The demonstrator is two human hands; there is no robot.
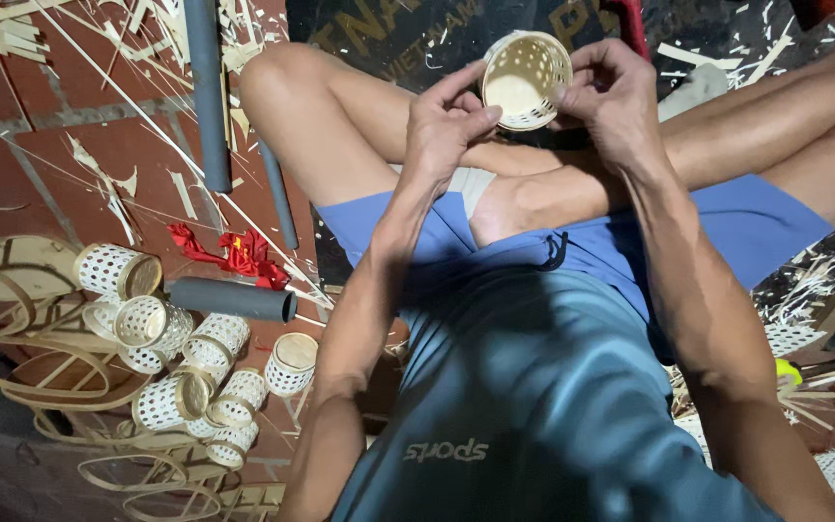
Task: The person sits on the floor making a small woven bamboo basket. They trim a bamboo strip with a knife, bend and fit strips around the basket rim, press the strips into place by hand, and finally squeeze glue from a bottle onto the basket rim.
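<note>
A small round woven bamboo basket (524,79), pale with an open lattice wall, is held up over my crossed legs, its mouth facing me. My left hand (448,121) grips its lower left rim with thumb and fingers. My right hand (611,92) pinches its right rim. Both hands are shut on it. My blue shorts and grey-blue shirt fill the lower middle of the view.
Several finished small woven baskets (190,362) lie heaped on the red tiled floor at lower left, beside bent bamboo hoops (2,329). Grey plastic pipes (207,92) and a short grey tube (232,300) lie nearby. A red cloth scrap (239,253) and bamboo strips and shavings (828,290) litter the floor.
</note>
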